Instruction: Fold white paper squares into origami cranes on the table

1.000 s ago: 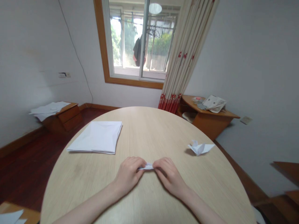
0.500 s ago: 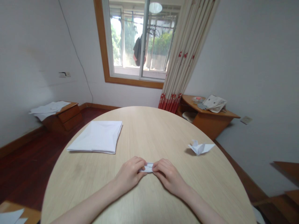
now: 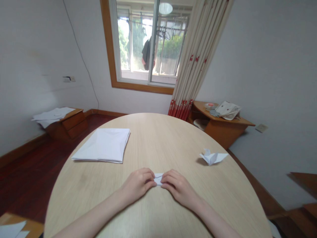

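Note:
My left hand and my right hand rest close together on the round wooden table, near its front edge. Both have curled fingers pinching a small folded piece of white paper, of which only a short strip shows between the fingertips. A stack of white paper sheets lies flat on the table to the far left of my hands. A finished folded paper figure sits on the table to the far right.
A low wooden cabinet with loose papers stands by the left wall. A wooden side table with cloth items stands at the right, beside a curtain and a window. Dark red floor surrounds the table.
My hands have drawn closer together, covering more of the folded paper, so that less of it shows between them than a second ago.

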The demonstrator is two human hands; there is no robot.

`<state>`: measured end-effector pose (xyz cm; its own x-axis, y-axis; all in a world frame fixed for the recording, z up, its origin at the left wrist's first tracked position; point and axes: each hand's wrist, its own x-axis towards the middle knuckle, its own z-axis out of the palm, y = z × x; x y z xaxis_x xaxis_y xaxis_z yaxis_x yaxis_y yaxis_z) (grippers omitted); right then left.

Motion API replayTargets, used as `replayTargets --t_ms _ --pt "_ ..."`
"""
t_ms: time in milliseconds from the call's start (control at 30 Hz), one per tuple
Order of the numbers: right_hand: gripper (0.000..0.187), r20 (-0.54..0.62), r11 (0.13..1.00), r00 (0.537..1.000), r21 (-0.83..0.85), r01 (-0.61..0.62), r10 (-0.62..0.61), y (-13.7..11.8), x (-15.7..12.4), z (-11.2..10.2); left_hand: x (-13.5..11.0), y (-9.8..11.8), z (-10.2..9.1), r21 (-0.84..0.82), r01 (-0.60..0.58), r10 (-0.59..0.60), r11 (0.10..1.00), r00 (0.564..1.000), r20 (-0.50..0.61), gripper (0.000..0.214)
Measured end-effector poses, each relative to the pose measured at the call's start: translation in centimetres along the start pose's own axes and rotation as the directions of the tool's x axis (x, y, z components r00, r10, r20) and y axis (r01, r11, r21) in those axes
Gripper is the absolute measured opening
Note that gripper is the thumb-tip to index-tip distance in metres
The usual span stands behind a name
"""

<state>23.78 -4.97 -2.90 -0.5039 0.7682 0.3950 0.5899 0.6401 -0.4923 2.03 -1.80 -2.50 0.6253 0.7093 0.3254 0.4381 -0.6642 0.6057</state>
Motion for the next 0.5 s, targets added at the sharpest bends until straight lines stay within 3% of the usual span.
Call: replayTargets --t_ms 500 --pt "0.02 0.005 1.0 1.0 0.013 -0.014 0.014 -0.51 0.26 -0.21 0.09 0.82 -0.73 0.107 0.02 -0.027 0.994 0.998 0.06 0.009"
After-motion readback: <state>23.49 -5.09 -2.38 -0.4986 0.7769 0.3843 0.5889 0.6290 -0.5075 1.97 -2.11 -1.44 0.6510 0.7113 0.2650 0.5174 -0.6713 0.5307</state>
